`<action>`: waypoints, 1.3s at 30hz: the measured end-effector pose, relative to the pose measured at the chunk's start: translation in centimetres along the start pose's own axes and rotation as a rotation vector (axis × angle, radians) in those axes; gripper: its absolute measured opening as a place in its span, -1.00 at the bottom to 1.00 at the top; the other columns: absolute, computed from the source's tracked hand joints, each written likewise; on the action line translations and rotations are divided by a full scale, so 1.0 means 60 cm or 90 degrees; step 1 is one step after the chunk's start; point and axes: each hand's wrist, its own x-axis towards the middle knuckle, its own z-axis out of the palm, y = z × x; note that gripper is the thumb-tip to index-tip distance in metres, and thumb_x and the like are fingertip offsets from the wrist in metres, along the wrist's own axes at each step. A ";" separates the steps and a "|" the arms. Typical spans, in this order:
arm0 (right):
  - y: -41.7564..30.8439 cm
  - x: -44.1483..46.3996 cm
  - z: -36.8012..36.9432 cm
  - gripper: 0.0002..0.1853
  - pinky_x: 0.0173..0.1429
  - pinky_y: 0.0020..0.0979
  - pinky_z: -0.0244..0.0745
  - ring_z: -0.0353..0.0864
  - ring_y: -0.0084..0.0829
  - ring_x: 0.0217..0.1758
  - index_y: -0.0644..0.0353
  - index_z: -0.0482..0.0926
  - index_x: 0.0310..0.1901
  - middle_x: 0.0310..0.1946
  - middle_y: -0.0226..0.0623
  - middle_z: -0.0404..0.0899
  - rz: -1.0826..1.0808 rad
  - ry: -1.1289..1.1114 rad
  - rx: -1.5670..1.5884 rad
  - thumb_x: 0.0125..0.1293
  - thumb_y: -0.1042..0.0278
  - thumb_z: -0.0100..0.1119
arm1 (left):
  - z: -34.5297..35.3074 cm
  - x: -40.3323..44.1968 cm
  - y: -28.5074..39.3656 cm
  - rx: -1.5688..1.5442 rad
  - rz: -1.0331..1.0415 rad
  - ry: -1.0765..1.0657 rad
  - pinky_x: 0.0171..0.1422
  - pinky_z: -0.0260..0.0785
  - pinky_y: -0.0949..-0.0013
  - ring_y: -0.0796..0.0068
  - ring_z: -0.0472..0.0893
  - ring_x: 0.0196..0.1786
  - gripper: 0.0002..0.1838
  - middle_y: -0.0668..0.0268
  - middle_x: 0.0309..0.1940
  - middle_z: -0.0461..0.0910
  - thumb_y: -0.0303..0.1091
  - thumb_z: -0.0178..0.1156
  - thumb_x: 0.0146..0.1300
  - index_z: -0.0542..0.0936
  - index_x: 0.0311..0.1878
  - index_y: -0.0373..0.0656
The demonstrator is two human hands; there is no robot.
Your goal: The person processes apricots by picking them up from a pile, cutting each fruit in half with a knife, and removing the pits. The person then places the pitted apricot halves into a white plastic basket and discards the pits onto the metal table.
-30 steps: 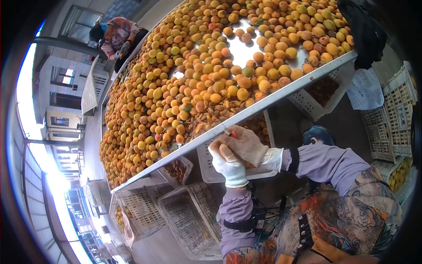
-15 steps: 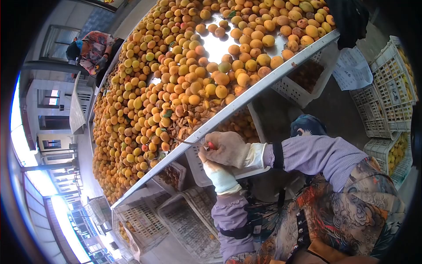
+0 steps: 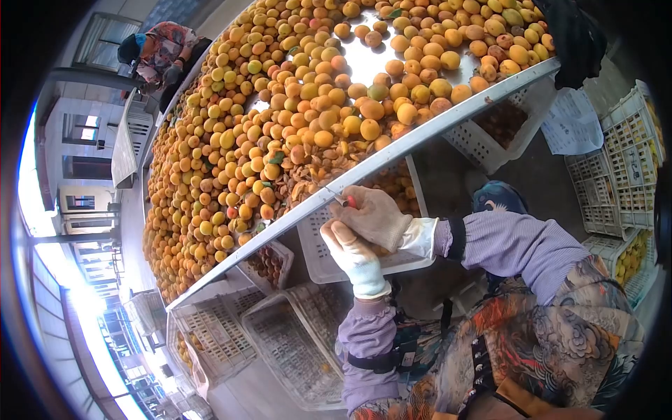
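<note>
My right hand (image 3: 378, 218), in a worn cotton glove, is closed around a small knife with a red handle (image 3: 350, 202); its thin blade points toward the table's rim. Just below it, my left hand (image 3: 352, 257), gloved in white, has its fingers stretched out and nothing visible in them. Both hands are just outside the metal rim (image 3: 392, 155), above a white plastic crate (image 3: 315, 255) with apricot pieces in it. Many apricots (image 3: 241, 150) cover the metal table, and cut apricot flesh (image 3: 308, 180) lies by the rim near the knife.
Under the table stand a crate of dark apricot stones or scraps (image 3: 500, 126) and a clear-sided crate (image 3: 287, 343). Stacked crates of fruit (image 3: 602, 189) are at the right. Another person (image 3: 164, 52) works across the table. A black bag or cloth (image 3: 574, 42) hangs at the corner.
My left hand has come away from my right hand, and its fingers have straightened. The knife blade has turned, with the right hand still around the handle. The view has shifted slightly.
</note>
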 end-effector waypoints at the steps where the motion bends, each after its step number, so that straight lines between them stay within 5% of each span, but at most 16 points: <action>1: -0.006 -0.003 -0.002 -0.72 -0.24 -0.40 0.45 0.56 -0.38 -0.42 0.15 0.57 -0.26 -0.51 -0.28 0.57 0.002 0.001 0.000 0.28 0.09 0.09 | 0.000 0.001 -0.011 0.062 0.076 0.005 -0.06 0.25 0.46 0.54 0.36 -0.23 -0.60 0.32 -0.28 0.39 -0.05 -0.22 0.48 0.40 -0.10 -0.23; 3: -0.027 -0.013 -0.011 -0.73 -0.25 -0.33 0.46 0.59 -0.25 -0.40 0.13 0.57 -0.29 -0.51 -0.23 0.58 0.016 0.008 -0.102 0.26 0.08 0.10 | 0.007 -0.001 -0.012 0.122 0.149 0.001 -0.02 0.28 0.43 0.50 0.41 -0.19 -0.62 0.27 -0.24 0.44 -0.07 -0.17 0.47 0.40 -0.07 -0.24; 5: -0.035 -0.011 -0.018 -0.75 -0.26 -0.36 0.45 0.57 -0.35 -0.40 0.16 0.56 -0.27 -0.49 -0.26 0.57 0.018 0.008 -0.167 0.25 0.13 0.12 | 0.023 -0.005 0.005 -0.355 -0.164 0.015 0.09 0.33 0.39 0.39 0.50 -0.07 -0.59 0.22 -0.11 0.49 -0.02 -0.13 0.44 0.41 0.03 -0.20; 8: -0.043 -0.010 -0.023 -0.77 -0.27 -0.33 0.45 0.59 -0.24 -0.39 0.14 0.56 -0.28 -0.48 -0.19 0.57 0.016 0.000 -0.249 0.21 0.15 0.15 | 0.018 0.007 0.033 -0.484 -0.461 0.028 0.15 0.36 0.30 0.31 0.49 0.08 -0.57 0.23 0.04 0.49 -0.01 -0.09 0.40 0.45 0.04 -0.17; 16: -0.035 -0.014 -0.020 -0.73 -0.31 -0.16 0.47 0.58 -0.01 -0.38 0.15 0.50 -0.36 -0.47 -0.10 0.56 0.039 -0.118 -0.393 0.18 0.09 0.13 | -0.011 0.002 0.027 -0.521 -0.634 0.008 -0.64 0.18 0.47 0.60 0.37 -0.53 -0.61 0.46 -0.44 0.45 0.12 0.02 0.25 0.48 -0.22 -0.03; 20: -0.019 -0.023 -0.021 -0.76 -0.31 -0.18 0.47 0.59 -0.05 -0.39 0.15 0.49 -0.34 -0.49 -0.12 0.56 -0.105 -0.153 -0.434 0.16 0.13 0.15 | -0.021 -0.015 0.010 -0.535 -0.637 -0.003 -0.64 0.08 0.57 0.65 0.25 -0.60 -0.70 0.47 -0.57 0.33 -0.02 -0.08 0.33 0.42 -0.24 -0.05; 21: -0.032 -0.019 -0.019 -0.77 -0.32 -0.23 0.48 0.61 -0.13 -0.41 0.14 0.49 -0.34 -0.50 -0.15 0.56 -0.164 -0.146 -0.450 0.17 0.14 0.15 | -0.016 -0.016 -0.005 -0.291 -0.361 -0.074 -0.65 0.08 0.59 0.66 0.24 -0.59 -0.70 0.47 -0.57 0.31 -0.01 -0.08 0.33 0.40 -0.25 -0.05; 22: -0.047 -0.017 -0.020 -0.77 -0.32 -0.23 0.48 0.61 -0.13 -0.41 0.14 0.49 -0.34 -0.50 -0.15 0.56 -0.167 -0.143 -0.449 0.17 0.14 0.15 | -0.017 -0.016 -0.015 -0.289 -0.357 -0.077 -0.65 0.08 0.59 0.66 0.24 -0.59 -0.70 0.47 -0.57 0.31 -0.01 -0.08 0.33 0.40 -0.25 -0.05; 25: -0.088 -0.019 -0.029 -0.78 -0.47 -0.47 0.45 0.54 -0.60 -0.51 0.11 0.51 -0.31 -0.51 -0.41 0.53 0.312 -0.185 -0.089 0.24 0.12 0.14 | -0.018 -0.011 0.002 -0.458 -0.578 -0.010 -0.59 0.10 0.54 0.60 0.22 -0.60 -0.66 0.43 -0.59 0.28 0.04 -0.09 0.33 0.38 -0.27 -0.07; 28: -0.028 0.011 -0.022 -0.74 -0.63 -0.53 0.36 0.45 -0.60 -0.64 0.16 0.50 -0.33 -0.53 -0.43 0.52 0.131 -0.061 0.120 0.25 0.11 0.11 | -0.028 0.003 0.018 -0.734 -0.628 -0.107 -0.47 0.13 0.47 0.53 0.23 -0.58 -0.63 0.39 -0.62 0.27 0.05 -0.11 0.33 0.39 -0.25 -0.10; 30: -0.043 0.020 -0.038 -0.72 -0.68 -0.58 0.27 0.36 -0.62 -0.68 0.19 0.50 -0.34 -0.54 -0.44 0.47 0.240 -0.039 0.091 0.25 0.10 0.08 | -0.025 0.007 0.024 -0.701 -0.598 -0.148 -0.38 0.12 0.38 0.46 0.23 -0.54 -0.59 0.38 -0.65 0.23 0.09 -0.11 0.33 0.40 -0.21 -0.12; 32: -0.069 0.016 -0.049 -0.71 -0.65 -0.58 0.25 0.34 -0.63 -0.66 0.17 0.51 -0.35 -0.56 -0.46 0.44 0.311 -0.063 0.155 0.25 0.09 0.06 | -0.025 0.004 0.005 -0.644 -0.528 -0.186 -0.28 0.23 0.32 0.42 0.39 -0.39 -0.51 0.33 -0.53 0.40 0.16 -0.12 0.33 0.43 -0.11 -0.12; 34: -0.060 0.016 -0.051 -0.72 -0.65 -0.57 0.23 0.32 -0.62 -0.68 0.16 0.51 -0.36 -0.57 -0.45 0.42 0.300 -0.066 0.183 0.24 0.09 0.06 | -0.011 0.003 0.004 -0.326 -0.391 -0.008 -0.06 0.32 0.19 0.37 0.48 -0.08 -0.44 0.23 -0.16 0.52 0.18 -0.16 0.36 0.43 0.06 -0.15; 35: -0.060 0.017 -0.053 -0.73 -0.67 -0.57 0.22 0.32 -0.62 -0.70 0.16 0.51 -0.36 -0.58 -0.44 0.42 0.251 -0.094 0.121 0.23 0.10 0.05 | -0.026 -0.004 0.025 -0.233 -0.275 -0.133 0.17 0.27 0.17 0.34 0.39 0.19 -0.44 0.16 0.19 0.35 0.06 -0.11 0.39 0.31 0.26 -0.16; 38: -0.075 0.019 -0.054 -0.76 -0.56 -0.55 0.33 0.42 -0.58 -0.58 0.17 0.51 -0.36 -0.54 -0.40 0.44 0.350 -0.085 0.106 0.22 0.15 0.03 | -0.024 -0.006 0.032 -0.214 -0.138 -0.123 0.23 0.23 0.25 0.36 0.34 0.22 -0.42 0.18 0.25 0.28 -0.09 0.00 0.37 0.20 0.35 -0.16; 39: -0.054 0.022 -0.059 -0.73 -0.39 -0.48 0.38 0.46 -0.52 -0.44 0.21 0.51 -0.30 -0.48 -0.37 0.47 0.177 -0.129 -0.086 0.23 0.14 0.05 | -0.021 -0.006 0.035 -0.163 -0.092 -0.148 0.25 0.21 0.31 0.40 0.34 0.21 -0.43 0.18 0.23 0.29 -0.19 0.05 0.35 0.20 0.35 -0.19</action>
